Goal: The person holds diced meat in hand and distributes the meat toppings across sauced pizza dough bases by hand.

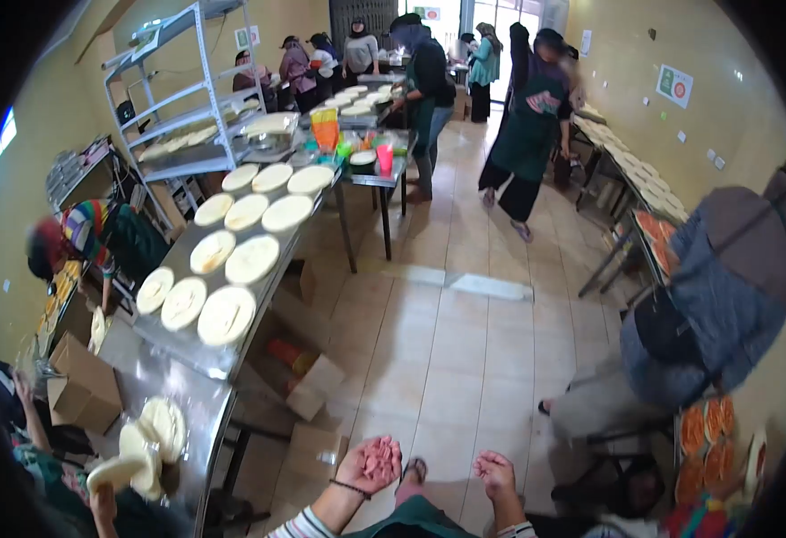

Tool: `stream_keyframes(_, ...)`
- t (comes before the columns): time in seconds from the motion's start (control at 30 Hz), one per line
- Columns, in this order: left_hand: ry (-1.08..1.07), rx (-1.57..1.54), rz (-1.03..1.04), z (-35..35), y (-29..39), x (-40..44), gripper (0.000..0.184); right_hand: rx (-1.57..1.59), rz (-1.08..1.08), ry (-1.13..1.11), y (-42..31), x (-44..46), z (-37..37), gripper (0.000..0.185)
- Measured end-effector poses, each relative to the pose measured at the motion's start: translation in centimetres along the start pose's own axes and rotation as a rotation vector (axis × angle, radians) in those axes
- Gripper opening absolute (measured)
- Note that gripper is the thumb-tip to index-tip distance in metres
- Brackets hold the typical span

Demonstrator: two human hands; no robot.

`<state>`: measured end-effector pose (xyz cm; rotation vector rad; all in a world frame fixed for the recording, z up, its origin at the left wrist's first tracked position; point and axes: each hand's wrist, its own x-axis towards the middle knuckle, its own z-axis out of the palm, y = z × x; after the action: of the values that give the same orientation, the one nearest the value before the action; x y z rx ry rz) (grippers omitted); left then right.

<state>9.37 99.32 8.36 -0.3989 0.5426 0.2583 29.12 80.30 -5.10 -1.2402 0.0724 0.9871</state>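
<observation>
A: How far along are we?

B: Part-way, we judge. The topped rounds (714,420) by the right wall carry something red-orange, so those look done or nearly so. The plain rounds (227,314) lie in rows on the near table (203,403), ahead and to our left, with no red on them.

A: What do our hands have?

B: Our left hand (371,464) is palm up, fingers half curled and not gripping; we see nothing in it. Our right hand (495,472) has its fingers curled in, and we cannot tell whether they close on anything small. The two are apart, above the floor (438,377), touching no rounds.

A: What is left?

B: More pale ones than red, as far as we can see: others lie along the wall table too, so we judge much is left.

A: Who is around us?

B: At lower left a co-worker's hand (103,507) holds a plain one over the table corner. A person in blue-grey (725,287) bends on the right, and a person in an apron (532,125) stands in the aisle ahead.

A: Anything in the way?

B: That person could block our aisle. A carton (317,448) sits near our left hand, and the rack (164,130) stands beyond the near table.
</observation>
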Motion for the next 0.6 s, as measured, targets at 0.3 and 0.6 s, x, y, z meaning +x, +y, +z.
stream_keyframes(0.3,-0.123,0.015,0.085,18.2,11.7,11.8,0.017,-0.025,-0.188,-0.188,-16.7,25.2,22.1,0.021)
stream_keyframes(0.6,-0.234,0.178,0.113,38.4,27.1,28.2,0.021,0.031,-0.047,-0.680,-27.3,51.5,42.3,0.026)
